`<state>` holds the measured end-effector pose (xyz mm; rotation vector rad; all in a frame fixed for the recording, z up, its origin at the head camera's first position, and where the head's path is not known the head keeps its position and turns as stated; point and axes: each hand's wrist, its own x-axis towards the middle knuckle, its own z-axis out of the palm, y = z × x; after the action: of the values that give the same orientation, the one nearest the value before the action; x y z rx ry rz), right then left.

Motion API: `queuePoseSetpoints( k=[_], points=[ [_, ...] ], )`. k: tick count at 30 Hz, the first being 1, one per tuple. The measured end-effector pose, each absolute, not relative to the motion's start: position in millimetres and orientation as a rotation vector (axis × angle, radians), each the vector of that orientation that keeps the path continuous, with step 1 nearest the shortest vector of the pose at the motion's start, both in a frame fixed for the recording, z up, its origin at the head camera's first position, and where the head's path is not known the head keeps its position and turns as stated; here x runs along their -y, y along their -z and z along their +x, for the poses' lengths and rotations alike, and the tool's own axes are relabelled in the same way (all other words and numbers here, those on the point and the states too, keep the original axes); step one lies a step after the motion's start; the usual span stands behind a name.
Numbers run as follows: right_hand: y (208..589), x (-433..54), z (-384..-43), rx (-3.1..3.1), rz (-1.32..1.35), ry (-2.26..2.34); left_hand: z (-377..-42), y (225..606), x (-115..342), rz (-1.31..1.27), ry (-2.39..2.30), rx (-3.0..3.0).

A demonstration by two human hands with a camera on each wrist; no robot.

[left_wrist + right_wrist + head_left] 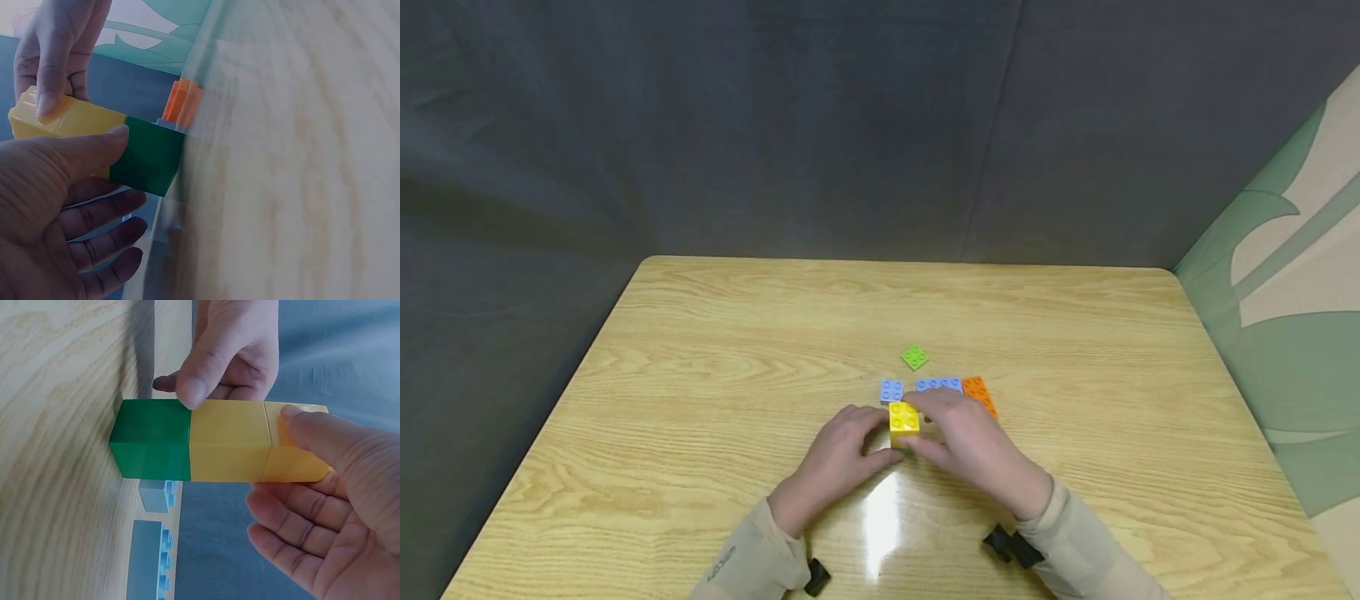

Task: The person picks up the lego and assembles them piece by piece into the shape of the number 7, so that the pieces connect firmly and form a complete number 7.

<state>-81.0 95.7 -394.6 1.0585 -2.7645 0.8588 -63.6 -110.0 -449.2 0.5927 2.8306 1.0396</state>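
A tower of toy building bricks stands upright on the table, two yellow bricks (231, 440) above a green brick (153, 440). My right hand (973, 437) pinches the top yellow brick (904, 417), thumb on the near side and fingers behind. Lower down, my left hand (838, 458) holds the tower, its thumb at the seam between green and yellow in the left wrist view. The other fingers of that hand are spread, and the far side of its grip is hidden. Just beyond the tower lie a small blue brick (892, 390) and a longer blue brick (938, 384).
An orange brick (979, 395) touches the right end of the longer blue one. Farther back lies a thin lime-green square piece (915, 357). The wooden table (715, 350) meets a dark curtain (820, 133) behind and a leaf-patterned cloth (1300, 367) at the right.
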Motion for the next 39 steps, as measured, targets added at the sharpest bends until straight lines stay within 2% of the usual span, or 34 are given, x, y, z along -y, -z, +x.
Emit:
queuePoseSetpoints(
  k=[27,39],
  points=[
    [394.5,-97.9,-79.8,2.723,1.062,-0.844,-59.8,431.4,113.3,0.638,-1.166,-2.86],
    [392.1,-119.2,-76.2,2.696,0.981,-0.97,-59.7,427.2,111.8,0.616,-1.221,-2.827]
  ],
)
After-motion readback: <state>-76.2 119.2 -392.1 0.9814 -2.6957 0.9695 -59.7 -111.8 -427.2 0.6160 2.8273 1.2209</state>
